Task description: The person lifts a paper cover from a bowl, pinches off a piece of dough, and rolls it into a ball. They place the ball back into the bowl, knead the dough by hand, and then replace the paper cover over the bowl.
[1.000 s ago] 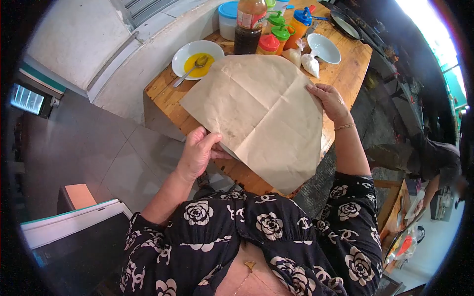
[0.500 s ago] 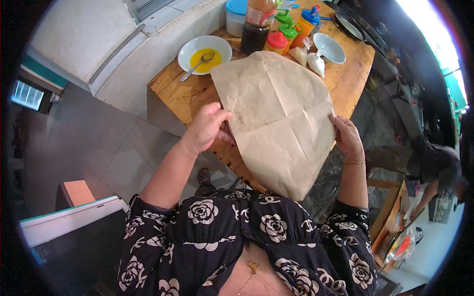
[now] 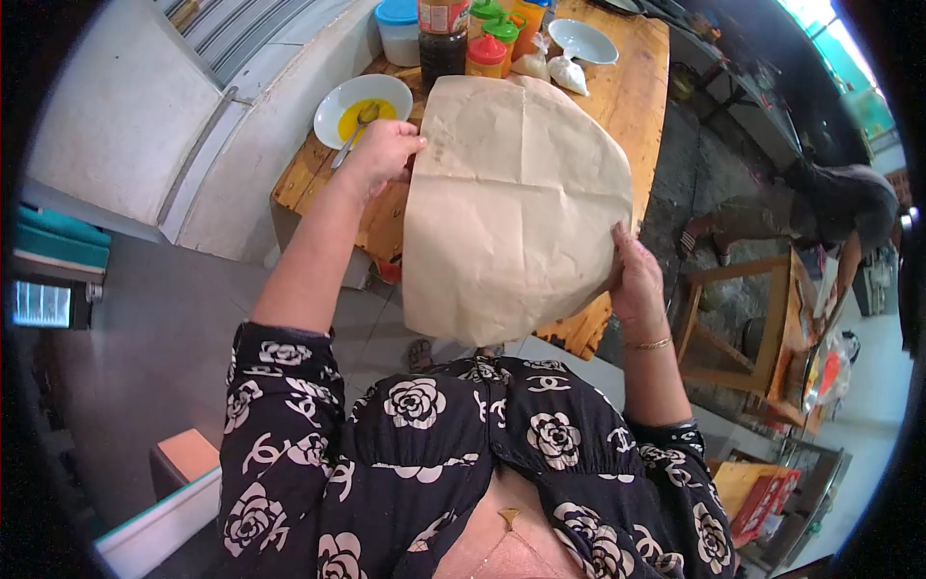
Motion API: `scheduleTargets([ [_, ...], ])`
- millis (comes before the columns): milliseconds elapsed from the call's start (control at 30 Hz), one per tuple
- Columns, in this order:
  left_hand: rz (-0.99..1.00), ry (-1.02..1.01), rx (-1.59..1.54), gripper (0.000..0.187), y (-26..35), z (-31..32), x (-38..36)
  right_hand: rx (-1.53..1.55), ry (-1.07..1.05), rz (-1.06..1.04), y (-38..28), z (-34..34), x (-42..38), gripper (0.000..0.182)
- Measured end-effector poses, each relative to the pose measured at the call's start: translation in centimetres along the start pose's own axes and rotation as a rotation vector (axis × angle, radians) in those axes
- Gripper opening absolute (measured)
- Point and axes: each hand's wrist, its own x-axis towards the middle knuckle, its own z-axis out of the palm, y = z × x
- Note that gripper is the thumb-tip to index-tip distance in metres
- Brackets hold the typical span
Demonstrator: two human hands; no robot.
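Observation:
Between my two hands is a large sheet of brown paper [image 3: 516, 207], creased in a cross and held up over the wooden table [image 3: 632, 106]. My left hand [image 3: 384, 154] pinches its upper left edge, thumb in front. On the right edge, my right hand [image 3: 637, 275] grips the paper with its fingers partly hidden behind it. Just beyond my left hand stands a white bowl [image 3: 328, 108] with yellow liquid [image 3: 353, 118] and a spoon [image 3: 365, 118] in it.
Behind the paper stand a dark sauce bottle [image 3: 443, 43], red-lidded [image 3: 487, 50] and green-lidded squeeze bottles, a blue-lidded tub [image 3: 398, 39], small bags of white powder [image 3: 568, 73] and a pale bowl [image 3: 583, 42]. At right, another person [image 3: 844, 203] bends over a wooden table [image 3: 791, 328].
The brown paper has turned and shifted left. My left hand has moved up along its edge, and my right hand has moved lower and left. The camera view has shifted too.

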Motion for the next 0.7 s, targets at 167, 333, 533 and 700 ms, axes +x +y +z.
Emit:
scheduleTargets([
  [167, 0.120, -0.033, 0.496, 0.017, 1.3, -2.2, 4.7, 0.145, 0.098, -0.054, 4.3, 4.9, -5.4, 0.032],
  [333, 0.207, -0.030, 0.629, 0.019, 2.0, -2.8, 6.4, 0.121, 0.131, -0.112, 6.3, 8.0, -6.5, 0.031],
  [533, 0.219, 0.012, 0.650, 0.023, 1.5, -4.4, 5.3, 0.132, 0.170, -0.152, 5.6, 7.7, -3.6, 0.031],
  [700, 0.251, 0.126, 0.690, 0.024, 0.3, -4.7, 4.1, -0.017, 0.126, -0.091, 3.7, 6.3, -3.7, 0.037],
])
